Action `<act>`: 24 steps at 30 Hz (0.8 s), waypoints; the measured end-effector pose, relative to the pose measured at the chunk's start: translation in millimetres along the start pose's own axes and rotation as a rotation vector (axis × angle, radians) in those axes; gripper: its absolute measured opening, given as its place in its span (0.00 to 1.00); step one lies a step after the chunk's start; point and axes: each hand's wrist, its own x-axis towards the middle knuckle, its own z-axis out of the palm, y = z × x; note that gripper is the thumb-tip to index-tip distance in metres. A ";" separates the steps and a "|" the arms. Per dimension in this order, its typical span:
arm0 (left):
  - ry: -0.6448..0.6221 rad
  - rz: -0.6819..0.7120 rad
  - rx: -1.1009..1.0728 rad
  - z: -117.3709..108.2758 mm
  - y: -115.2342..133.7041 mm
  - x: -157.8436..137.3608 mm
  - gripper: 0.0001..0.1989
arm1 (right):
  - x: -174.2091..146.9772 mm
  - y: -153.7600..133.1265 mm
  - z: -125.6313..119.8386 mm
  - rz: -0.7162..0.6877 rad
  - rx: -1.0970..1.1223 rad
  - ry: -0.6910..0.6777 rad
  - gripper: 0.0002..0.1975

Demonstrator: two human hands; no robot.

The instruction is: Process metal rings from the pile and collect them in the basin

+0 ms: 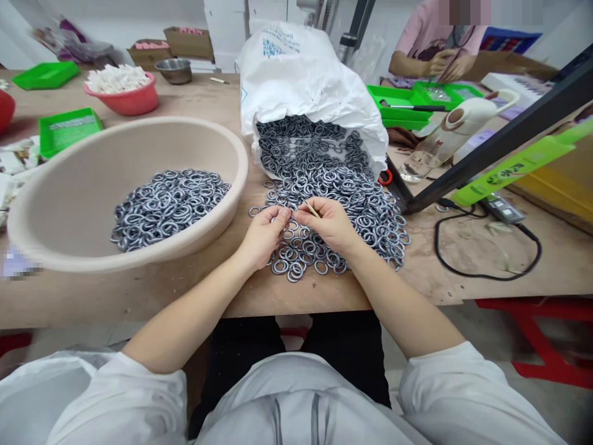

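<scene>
Grey rings point(370, 225), loose pile, spilling from the mouth of the white sack point(306, 80).
Probably light, firm, rather slippery; best pinched singly by the rim. Before the sack: right hand point(330, 224) gripping slim stick point(312, 209); left hand point(265, 235), fingertips drawn narrow, contents cannot be told.

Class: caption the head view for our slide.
Right hand holding a slim stick, left hand alongside, above grey rings spilled from a white sack.
</scene>
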 end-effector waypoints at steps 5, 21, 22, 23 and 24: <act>-0.049 0.107 0.053 -1.1 -4.3 -0.2 0.20 | -3.5 -2.3 4.0 -0.073 0.016 0.013 0.21; -0.108 0.243 0.448 -12.2 -0.1 1.8 0.18 | -13.0 -13.5 -6.4 -0.411 -0.672 -0.002 0.24; -0.105 0.254 0.463 -12.3 0.7 1.3 0.17 | -14.6 -14.5 -6.4 -0.426 -0.733 -0.015 0.25; -0.101 0.262 0.478 -12.2 1.2 0.8 0.16 | -15.8 -15.0 -6.1 -0.435 -0.773 -0.016 0.25; -0.097 0.270 0.495 -12.0 1.7 0.3 0.16 | -16.4 -15.1 -5.6 -0.440 -0.798 -0.012 0.25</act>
